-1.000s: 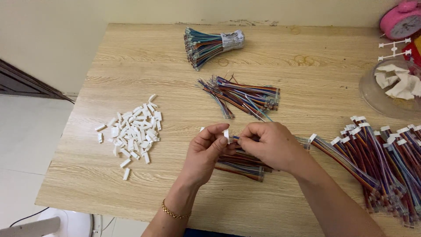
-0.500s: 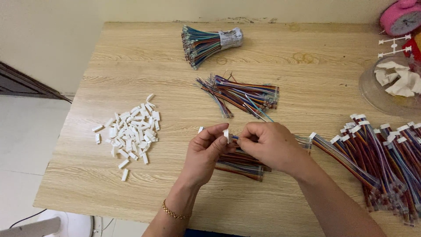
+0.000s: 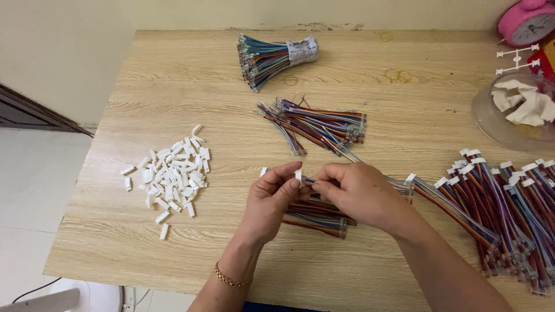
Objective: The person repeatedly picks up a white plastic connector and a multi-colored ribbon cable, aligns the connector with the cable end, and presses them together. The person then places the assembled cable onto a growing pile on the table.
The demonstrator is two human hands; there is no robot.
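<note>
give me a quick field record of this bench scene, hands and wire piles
left hand: pinches a small white connector
right hand: holds thin coloured wires at that connector
under hands: short wire bundles
left of hands: pile of white housings
far side: taped wire bundle, loose wires
right: finished wire sets
surface: wooden table

Two bare forearms reach in from the bottom edge, angled toward each other. The left hand and right hand meet at their fingertips, fingers curled and pinched closed, knuckles facing up.
</note>
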